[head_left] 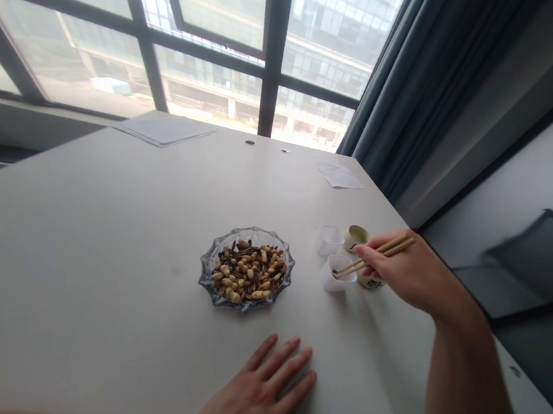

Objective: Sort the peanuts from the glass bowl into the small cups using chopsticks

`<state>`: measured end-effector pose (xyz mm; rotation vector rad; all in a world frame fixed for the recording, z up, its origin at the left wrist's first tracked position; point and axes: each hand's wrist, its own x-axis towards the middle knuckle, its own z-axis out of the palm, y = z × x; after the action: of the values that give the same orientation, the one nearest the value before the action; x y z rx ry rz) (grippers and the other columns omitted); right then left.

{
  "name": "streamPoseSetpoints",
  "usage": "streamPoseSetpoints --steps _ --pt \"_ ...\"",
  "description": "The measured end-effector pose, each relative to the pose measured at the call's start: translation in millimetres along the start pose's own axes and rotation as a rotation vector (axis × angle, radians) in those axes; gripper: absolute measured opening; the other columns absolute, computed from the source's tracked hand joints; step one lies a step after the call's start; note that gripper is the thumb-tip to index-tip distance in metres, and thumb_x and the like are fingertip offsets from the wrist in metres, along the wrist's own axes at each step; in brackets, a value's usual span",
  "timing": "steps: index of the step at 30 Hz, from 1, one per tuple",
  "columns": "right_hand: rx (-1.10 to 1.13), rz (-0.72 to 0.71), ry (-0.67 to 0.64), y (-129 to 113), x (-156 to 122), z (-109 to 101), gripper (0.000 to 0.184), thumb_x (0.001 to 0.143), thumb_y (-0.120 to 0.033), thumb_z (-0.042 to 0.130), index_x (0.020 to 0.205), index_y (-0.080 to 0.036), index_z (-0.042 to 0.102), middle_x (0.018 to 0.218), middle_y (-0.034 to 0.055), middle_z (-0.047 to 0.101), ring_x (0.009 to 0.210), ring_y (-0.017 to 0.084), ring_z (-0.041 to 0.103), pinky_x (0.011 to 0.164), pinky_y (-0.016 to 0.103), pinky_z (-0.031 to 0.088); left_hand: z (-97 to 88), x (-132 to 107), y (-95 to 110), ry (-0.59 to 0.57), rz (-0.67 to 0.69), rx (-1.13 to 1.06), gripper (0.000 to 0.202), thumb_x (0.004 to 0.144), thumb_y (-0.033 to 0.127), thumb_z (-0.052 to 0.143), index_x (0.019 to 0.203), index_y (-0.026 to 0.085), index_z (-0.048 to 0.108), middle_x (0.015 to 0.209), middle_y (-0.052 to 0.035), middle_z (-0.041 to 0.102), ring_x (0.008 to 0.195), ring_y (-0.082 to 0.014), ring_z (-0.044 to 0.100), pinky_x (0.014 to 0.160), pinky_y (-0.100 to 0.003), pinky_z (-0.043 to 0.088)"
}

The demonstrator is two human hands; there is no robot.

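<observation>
My right hand point(402, 269) grips a pair of wooden chopsticks point(374, 254), whose tips reach into a small clear plastic cup point(337, 275). Something small and dark may sit at the tips; I cannot make it out. A second clear cup point(329, 240) stands just behind, and a small ceramic cup point(355, 237) beside it. Another ceramic cup point(370, 283) is partly hidden under my right hand. A scalloped glass dish point(247, 267) of peanuts and sunflower seeds sits in the middle of the white table point(103, 226). My left hand point(258, 396) lies flat on the table near the front edge, fingers spread.
Sheets of paper point(165, 129) lie at the table's far left, and more paper point(341, 176) at the far right. Large windows run behind the table, with a grey curtain point(422, 84) at the right. A dark chair point(541, 266) stands off the right edge.
</observation>
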<state>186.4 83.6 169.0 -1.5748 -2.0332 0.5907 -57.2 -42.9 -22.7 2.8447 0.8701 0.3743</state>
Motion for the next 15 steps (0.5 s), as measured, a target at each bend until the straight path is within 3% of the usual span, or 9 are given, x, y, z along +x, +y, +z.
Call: streamPoseSetpoints --steps 9,15 --pt "-0.071 -0.016 0.034 0.8 8.3 8.0 0.034 0.091 -0.037 0.065 0.062 -0.02 0.07 0.057 0.003 0.071 0.052 0.018 0.066 0.047 0.026 0.041 0.3 -0.7 -1.6 0.015 0.02 0.029 0.068 0.091 0.027 0.072 0.153 0.017 0.047 0.164 -0.0144 0.04 0.15 -0.0383 0.035 0.123 -0.06 0.026" --pt "-0.056 -0.018 0.004 7.1 13.8 10.6 0.038 0.092 -0.041 0.066 0.06 -0.02 0.07 0.059 0.0041 0.072 0.054 0.019 0.067 0.048 0.026 0.043 1.5 -0.8 -1.2 0.055 0.015 0.006 0.059 0.1 0.039 0.066 0.153 0.019 0.049 0.164 -0.0126 0.041 0.15 -0.0365 0.036 0.124 -0.058 0.024"
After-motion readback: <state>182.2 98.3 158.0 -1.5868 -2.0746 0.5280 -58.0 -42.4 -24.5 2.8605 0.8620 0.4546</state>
